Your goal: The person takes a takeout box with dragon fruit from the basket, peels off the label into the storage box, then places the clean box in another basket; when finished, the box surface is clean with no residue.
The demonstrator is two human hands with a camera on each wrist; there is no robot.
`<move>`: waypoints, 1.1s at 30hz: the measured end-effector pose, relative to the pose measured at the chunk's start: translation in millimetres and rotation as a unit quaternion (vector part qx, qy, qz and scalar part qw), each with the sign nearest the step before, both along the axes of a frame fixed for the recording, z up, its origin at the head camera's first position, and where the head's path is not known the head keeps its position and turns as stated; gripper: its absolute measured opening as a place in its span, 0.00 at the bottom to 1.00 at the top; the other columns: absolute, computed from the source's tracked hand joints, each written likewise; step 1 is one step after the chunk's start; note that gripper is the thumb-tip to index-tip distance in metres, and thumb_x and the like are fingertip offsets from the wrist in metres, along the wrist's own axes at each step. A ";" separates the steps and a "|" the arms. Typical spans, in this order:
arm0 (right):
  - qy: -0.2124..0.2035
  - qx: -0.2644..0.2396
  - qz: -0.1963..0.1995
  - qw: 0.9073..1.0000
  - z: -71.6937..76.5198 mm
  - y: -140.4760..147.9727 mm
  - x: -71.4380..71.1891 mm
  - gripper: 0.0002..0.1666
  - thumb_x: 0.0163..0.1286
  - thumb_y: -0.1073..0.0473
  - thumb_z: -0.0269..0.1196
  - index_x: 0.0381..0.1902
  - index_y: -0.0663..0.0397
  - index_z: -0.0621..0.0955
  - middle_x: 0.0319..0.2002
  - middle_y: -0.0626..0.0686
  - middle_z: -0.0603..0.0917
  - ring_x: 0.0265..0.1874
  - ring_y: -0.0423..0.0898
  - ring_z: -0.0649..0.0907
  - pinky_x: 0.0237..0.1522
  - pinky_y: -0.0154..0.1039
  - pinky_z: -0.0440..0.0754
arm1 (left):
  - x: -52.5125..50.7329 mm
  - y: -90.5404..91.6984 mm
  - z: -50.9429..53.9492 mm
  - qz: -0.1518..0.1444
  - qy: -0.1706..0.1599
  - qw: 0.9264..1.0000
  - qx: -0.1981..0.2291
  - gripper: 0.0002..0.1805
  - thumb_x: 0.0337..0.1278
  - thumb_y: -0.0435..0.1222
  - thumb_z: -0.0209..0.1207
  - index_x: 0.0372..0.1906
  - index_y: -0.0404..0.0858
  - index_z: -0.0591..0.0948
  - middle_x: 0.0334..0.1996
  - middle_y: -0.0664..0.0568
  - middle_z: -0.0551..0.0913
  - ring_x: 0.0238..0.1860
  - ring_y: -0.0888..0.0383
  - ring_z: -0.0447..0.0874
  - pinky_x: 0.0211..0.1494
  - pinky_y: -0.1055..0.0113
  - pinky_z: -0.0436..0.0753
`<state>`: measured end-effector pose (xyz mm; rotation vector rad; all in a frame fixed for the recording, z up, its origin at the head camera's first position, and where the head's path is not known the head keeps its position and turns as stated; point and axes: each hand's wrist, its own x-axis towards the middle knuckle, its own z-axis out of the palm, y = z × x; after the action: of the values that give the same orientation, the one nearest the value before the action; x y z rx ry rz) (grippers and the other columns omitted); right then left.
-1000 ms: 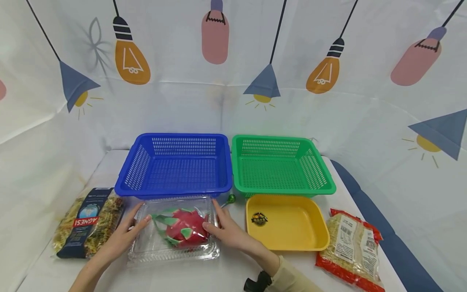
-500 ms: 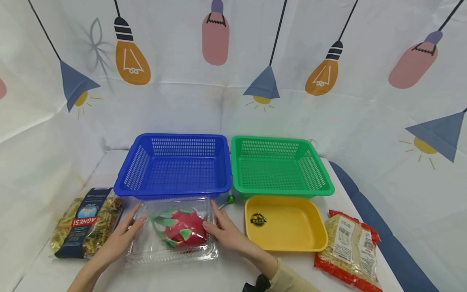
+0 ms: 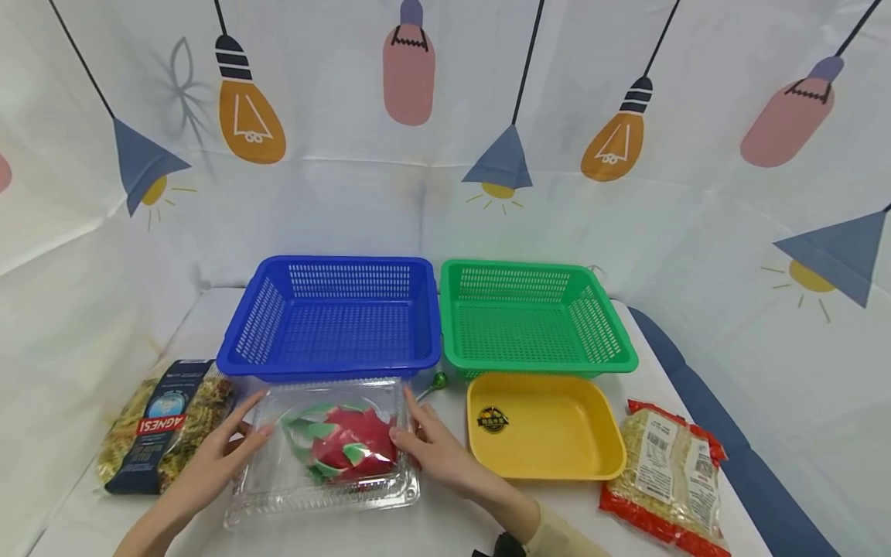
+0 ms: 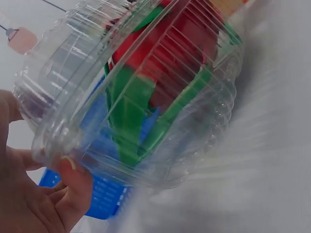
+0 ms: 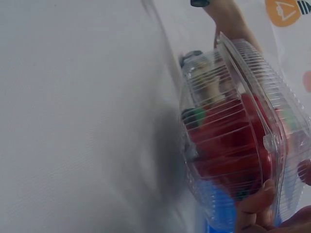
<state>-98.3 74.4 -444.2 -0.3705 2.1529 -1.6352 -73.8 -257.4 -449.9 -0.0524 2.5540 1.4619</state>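
Observation:
A clear plastic clamshell container (image 3: pixel 267 480) with its lid down lies between both hands in front of the blue basket. Inside it shows a red dragon fruit (image 3: pixel 358 445) with green scales. My left hand (image 3: pixel 219 460) grips the container's left side, and in the left wrist view its fingers (image 4: pixel 75 187) curl at the rim. On the opposite side, my right hand (image 3: pixel 438 449) holds the rim, thumb over the lid. The right wrist view has its fingers (image 5: pixel 260 204) pressed to the container's edge. Parts of both hands' fingers are hidden behind the plastic.
Behind stand a blue basket (image 3: pixel 230 360) and a green basket (image 3: pixel 543 363). A yellow tray (image 3: pixel 543 433) sits to the right, beside a red-edged bag (image 3: pixel 664 472). A pasta bag (image 3: pixel 163 425) lies at left. A small green-tipped object (image 3: pixel 439 380) lies near the blue basket.
The container has shifted slightly toward me and its near left corner has swung outward. My left hand has moved left and nearer with it; the right hand has moved slightly.

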 end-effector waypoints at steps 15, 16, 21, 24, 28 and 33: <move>-0.013 -0.009 -0.008 1.000 24.5 22.1 6.2 0.42 0.77 0.50 0.56 0.81 0.31 0.49 0.65 0.67 0.65 0.38 0.46 0.76 0.36 0.37 0.81 | 2.8 11.3 13.5 -0.022 0.038 0.996 0.076 0.34 0.74 0.35 0.54 0.78 0.39 0.56 0.38 0.48 0.69 0.26 0.64 0.72 0.21 0.63 0.76; -0.012 -0.009 -0.007 1.000 26.0 23.9 6.1 0.42 0.77 0.50 0.56 0.81 0.32 0.49 0.64 0.66 0.66 0.39 0.46 0.77 0.36 0.38 0.81 | 2.3 12.6 14.3 -0.025 0.042 0.996 0.080 0.34 0.74 0.35 0.54 0.78 0.39 0.56 0.38 0.48 0.69 0.25 0.64 0.72 0.22 0.63 0.76; 0.001 0.005 -0.011 1.000 32.1 32.3 6.0 0.41 0.77 0.51 0.56 0.81 0.33 0.51 0.54 0.57 0.69 0.39 0.47 0.74 0.36 0.39 0.80 | 3.0 19.4 17.7 -0.038 0.062 0.992 0.099 0.34 0.74 0.34 0.54 0.79 0.41 0.56 0.38 0.47 0.69 0.25 0.65 0.73 0.22 0.63 0.78; 0.015 0.018 -0.017 1.000 34.2 37.1 5.9 0.40 0.77 0.51 0.56 0.80 0.35 0.52 0.53 0.56 0.69 0.39 0.47 0.73 0.37 0.38 0.80 | 4.1 23.7 19.1 -0.042 0.078 0.990 0.107 0.35 0.73 0.33 0.55 0.79 0.42 0.56 0.39 0.46 0.68 0.25 0.65 0.74 0.21 0.63 0.79; 0.015 0.023 -0.022 0.999 36.3 44.3 7.2 0.41 0.77 0.50 0.56 0.81 0.36 0.52 0.57 0.57 0.68 0.41 0.48 0.73 0.39 0.38 0.80 | 5.1 30.8 21.1 -0.043 0.089 0.987 0.125 0.36 0.72 0.31 0.55 0.79 0.44 0.57 0.40 0.45 0.67 0.26 0.64 0.75 0.19 0.61 0.78; 0.010 0.028 -0.031 0.999 41.7 54.8 11.4 0.41 0.77 0.51 0.56 0.81 0.38 0.51 0.54 0.57 0.65 0.43 0.48 0.74 0.41 0.38 0.79 | 5.8 41.7 25.5 -0.046 0.097 0.985 0.133 0.36 0.70 0.30 0.56 0.79 0.44 0.58 0.40 0.45 0.67 0.27 0.65 0.76 0.17 0.61 0.77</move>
<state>-86.9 129.2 -402.5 -0.3065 2.2414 -1.6063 -68.0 -215.7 -424.4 0.2553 2.4397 1.8376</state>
